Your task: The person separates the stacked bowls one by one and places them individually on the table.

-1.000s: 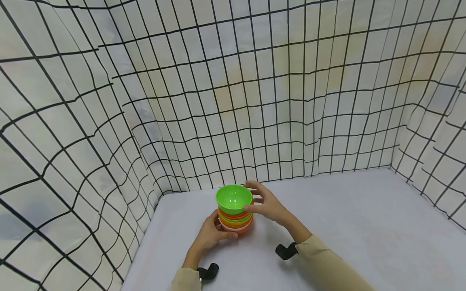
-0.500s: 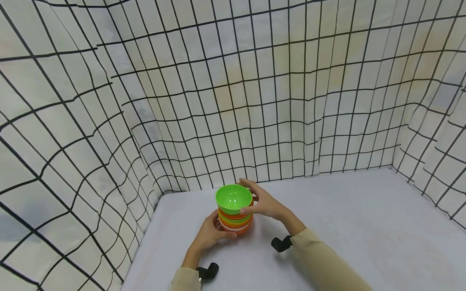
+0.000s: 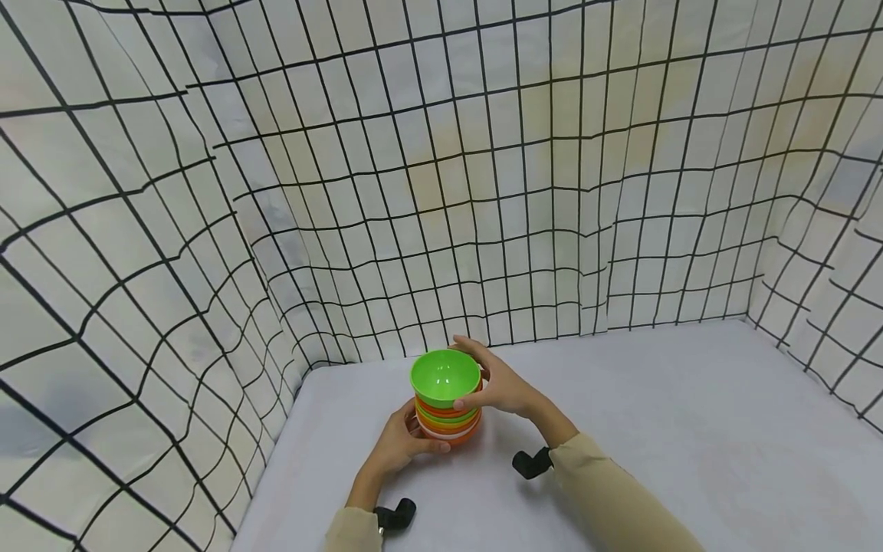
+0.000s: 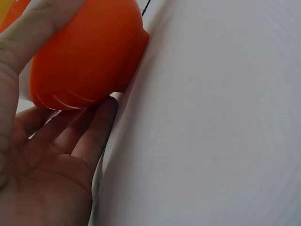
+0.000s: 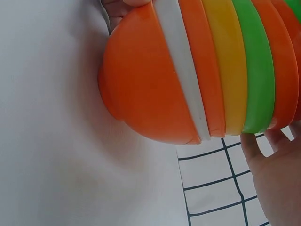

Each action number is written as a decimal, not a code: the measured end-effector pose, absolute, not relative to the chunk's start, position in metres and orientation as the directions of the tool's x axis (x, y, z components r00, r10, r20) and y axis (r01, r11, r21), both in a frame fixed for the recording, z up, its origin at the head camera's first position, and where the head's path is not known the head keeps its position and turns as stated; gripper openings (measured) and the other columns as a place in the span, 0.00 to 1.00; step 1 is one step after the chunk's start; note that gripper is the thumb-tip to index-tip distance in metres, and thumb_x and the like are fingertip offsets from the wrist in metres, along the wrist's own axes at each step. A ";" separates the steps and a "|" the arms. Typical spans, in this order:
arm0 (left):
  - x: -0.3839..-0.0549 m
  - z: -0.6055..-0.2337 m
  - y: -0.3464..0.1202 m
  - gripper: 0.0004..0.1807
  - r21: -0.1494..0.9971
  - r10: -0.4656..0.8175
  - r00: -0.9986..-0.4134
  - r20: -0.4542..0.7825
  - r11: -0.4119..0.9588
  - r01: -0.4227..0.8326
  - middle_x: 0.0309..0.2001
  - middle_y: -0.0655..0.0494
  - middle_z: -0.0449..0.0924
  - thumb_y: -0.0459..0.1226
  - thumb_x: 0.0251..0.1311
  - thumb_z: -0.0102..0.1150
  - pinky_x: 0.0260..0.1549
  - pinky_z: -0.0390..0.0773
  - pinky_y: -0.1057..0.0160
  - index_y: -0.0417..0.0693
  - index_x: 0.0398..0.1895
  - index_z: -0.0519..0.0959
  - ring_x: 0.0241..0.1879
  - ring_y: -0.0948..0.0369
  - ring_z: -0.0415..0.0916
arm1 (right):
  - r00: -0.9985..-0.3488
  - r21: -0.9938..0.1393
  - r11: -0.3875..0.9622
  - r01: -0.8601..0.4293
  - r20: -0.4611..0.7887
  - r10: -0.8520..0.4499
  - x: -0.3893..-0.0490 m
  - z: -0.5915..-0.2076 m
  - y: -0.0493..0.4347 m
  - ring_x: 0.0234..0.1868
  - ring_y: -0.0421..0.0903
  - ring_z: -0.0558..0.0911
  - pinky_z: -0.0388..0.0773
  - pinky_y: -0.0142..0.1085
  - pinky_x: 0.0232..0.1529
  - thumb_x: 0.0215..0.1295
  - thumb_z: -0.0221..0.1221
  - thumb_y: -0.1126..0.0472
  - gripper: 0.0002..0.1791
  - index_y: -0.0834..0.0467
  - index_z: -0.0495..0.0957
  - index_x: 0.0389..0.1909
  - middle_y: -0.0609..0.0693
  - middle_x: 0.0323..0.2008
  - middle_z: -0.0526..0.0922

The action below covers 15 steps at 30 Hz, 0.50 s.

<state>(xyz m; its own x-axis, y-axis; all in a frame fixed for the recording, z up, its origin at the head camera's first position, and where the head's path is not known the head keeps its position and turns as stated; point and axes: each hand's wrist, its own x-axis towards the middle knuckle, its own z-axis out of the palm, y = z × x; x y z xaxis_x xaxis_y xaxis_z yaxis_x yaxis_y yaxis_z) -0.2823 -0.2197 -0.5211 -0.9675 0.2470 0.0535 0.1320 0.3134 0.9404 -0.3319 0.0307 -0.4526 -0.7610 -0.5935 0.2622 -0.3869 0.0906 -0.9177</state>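
A stack of nested plastic bowls stands upright on the table in the head view. On top is a green bowl (image 3: 445,372), its inside visible; below it come orange, green, yellow and white rims. The lowest, an orange bowl (image 4: 89,52), rests on the white cloth. My left hand (image 3: 398,441) holds this bottom bowl from the left, thumb across the near side and fingers round the far side. Higher up, my right hand (image 3: 503,386) grips the top green bowl from the right, thumb in front and fingers behind its rim. The right wrist view shows fingers against the stack's side.
A white cloth (image 3: 662,429) covers the table. Pale walls with a black grid (image 3: 510,230) stand behind and at both sides, close to the stack at the back. Black camera mounts (image 3: 395,514) sit on both wrists.
My right hand has moved slightly left and closed in on the top green bowl, its fingers reaching farther behind the rim. My left hand and the stack look unmoved.
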 end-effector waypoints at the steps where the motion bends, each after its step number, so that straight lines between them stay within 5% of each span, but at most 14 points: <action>1: -0.282 -0.521 -0.220 0.53 0.940 0.248 -0.967 0.053 0.314 0.132 0.66 0.55 0.77 0.42 0.42 0.85 0.69 0.75 0.51 0.56 0.74 0.66 0.67 0.51 0.75 | -0.760 -0.917 0.081 -0.390 0.271 -0.590 -0.332 -0.453 0.031 0.76 0.51 0.65 0.58 0.62 0.77 0.51 0.77 0.47 0.62 0.47 0.49 0.82 0.45 0.76 0.65; 15: -0.282 -0.521 -0.220 0.51 0.944 0.257 -0.965 0.048 0.303 0.128 0.65 0.54 0.78 0.40 0.43 0.84 0.66 0.77 0.63 0.56 0.73 0.67 0.66 0.53 0.77 | -0.790 -0.895 -0.011 -0.446 0.400 -0.465 -0.327 -0.445 0.039 0.77 0.53 0.66 0.56 0.59 0.80 0.49 0.79 0.59 0.60 0.46 0.52 0.80 0.48 0.77 0.62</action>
